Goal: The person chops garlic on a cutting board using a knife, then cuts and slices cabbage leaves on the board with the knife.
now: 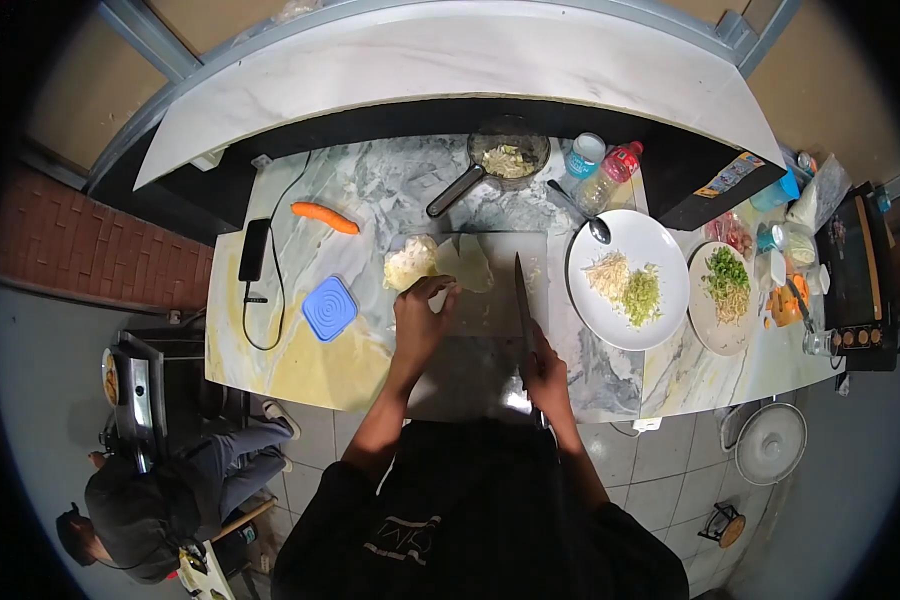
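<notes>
Just one super-wide head cam, looked forward/down at the counter [400, 190] from pretty close, over its near edge.

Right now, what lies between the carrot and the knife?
In the head view, a pale vegetable clump and a flat, pale green piece lie there, with the left hand at their near side.

Moderately bright light covers the marble worktop [400, 175]. Just on the near side of the cutting board [485, 320], a small white glare gleams amid shadow. Beyond the board, the white shelf [450, 60] bows with wide-angle distortion; far around it, edges blacken.
</notes>
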`<state>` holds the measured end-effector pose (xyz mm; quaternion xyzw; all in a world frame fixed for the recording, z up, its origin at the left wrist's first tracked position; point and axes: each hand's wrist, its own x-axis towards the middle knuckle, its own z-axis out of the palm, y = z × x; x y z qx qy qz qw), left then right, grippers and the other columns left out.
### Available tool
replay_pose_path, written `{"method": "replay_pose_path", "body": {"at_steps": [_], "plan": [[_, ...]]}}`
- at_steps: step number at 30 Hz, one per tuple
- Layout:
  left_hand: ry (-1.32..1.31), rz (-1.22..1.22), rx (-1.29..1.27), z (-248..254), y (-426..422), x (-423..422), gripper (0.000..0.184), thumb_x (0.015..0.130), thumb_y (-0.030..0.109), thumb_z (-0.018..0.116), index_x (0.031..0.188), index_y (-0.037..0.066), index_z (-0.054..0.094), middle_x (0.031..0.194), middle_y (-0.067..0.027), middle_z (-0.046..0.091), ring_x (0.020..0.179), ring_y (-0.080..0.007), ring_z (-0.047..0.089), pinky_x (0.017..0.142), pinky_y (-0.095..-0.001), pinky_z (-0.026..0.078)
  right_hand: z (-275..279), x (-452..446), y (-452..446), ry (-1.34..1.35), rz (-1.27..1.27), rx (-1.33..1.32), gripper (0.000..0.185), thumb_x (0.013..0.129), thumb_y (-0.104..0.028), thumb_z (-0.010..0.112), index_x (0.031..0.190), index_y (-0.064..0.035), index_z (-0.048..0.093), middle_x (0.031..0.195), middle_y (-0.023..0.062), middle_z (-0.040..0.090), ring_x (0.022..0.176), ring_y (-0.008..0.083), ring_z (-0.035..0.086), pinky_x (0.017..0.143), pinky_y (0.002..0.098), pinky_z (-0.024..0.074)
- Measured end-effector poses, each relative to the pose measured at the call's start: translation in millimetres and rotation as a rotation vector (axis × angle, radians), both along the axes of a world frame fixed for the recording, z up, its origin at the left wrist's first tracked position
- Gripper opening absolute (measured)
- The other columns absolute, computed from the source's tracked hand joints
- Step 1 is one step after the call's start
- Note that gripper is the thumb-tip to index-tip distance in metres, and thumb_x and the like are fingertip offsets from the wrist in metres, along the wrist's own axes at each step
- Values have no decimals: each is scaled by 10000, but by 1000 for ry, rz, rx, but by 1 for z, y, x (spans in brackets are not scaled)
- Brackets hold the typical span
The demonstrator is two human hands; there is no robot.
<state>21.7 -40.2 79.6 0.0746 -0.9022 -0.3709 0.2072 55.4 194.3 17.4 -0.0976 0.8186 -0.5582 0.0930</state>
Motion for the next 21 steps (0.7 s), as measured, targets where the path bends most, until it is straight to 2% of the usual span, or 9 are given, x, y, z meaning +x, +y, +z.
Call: {"method": "replay_pose_path", "body": {"at_steps": [3,5,10,12,13,15,16,18,21], "plan": [[-41,-22,81,-2,2,-4,156,798,119,730,913,22,688,878,-136,698,749,-266,695,713,-332,553,5,-6,-1,144,18,32,674,835,0,481,1473,-169,343,553,108,475,480,160,485,502,310,418],[19,-40,268,-5,9,-1,111,779,87,731,847,10,690,813,-146,694,729,-240,699,700,-315,554,19,-12,-1,98,40,22,691,827,3,485,1477,-178,334,559,124,474,485,169,489,511,313,420],[-51,43,213,-14,21,16,100,741,47,748,751,-14,669,733,-134,683,706,-208,696,697,-316,556,35,-28,1,34,127,33,759,802,15,487,1499,-199,273,577,161,501,507,225,524,545,328,425],[-97,83,211,-21,25,22,113,733,31,758,733,-25,660,726,-124,685,698,-196,690,710,-322,564,35,-37,-1,76,199,72,792,792,31,490,1510,-171,222,638,209,548,566,331,564,583,349,440],[-103,96,239,-25,28,26,129,733,29,759,702,-22,645,695,-113,667,660,-174,662,690,-321,562,33,-41,-5,78,205,72,792,792,31,490,1510,-171,222,638,209,548,566,331,564,583,349,440],[-106,113,267,-32,33,32,152,734,27,760,670,-19,630,664,-102,648,623,-152,634,670,-319,560,29,-48,-12,176,261,3,805,788,44,503,1512,-139,202,793,242,598,701,416,588,670,414,477],[-118,130,263,-36,35,34,175,740,22,755,659,-19,606,636,-89,618,609,-140,608,656,-316,558,25,-49,-15,177,263,2,805,788,44,503,1512,-139,202,793,242,598,701,416,588,670,414,477],[-121,149,253,-34,37,37,199,746,17,750,647,-19,581,607,-76,589,595,-129,582,642,-313,557,22,-54,-20,256,319,82,793,791,44,525,1504,-122,218,928,259,600,806,440,586,737,484,475],[-107,264,313,-29,39,34,187,753,23,753,746,-12,570,658,-70,583,637,-132,578,633,-302,553,27,-57,-20,177,352,247,786,798,33,535,1501,-131,225,955,267,593,836,451,580,751,522,460]]}}
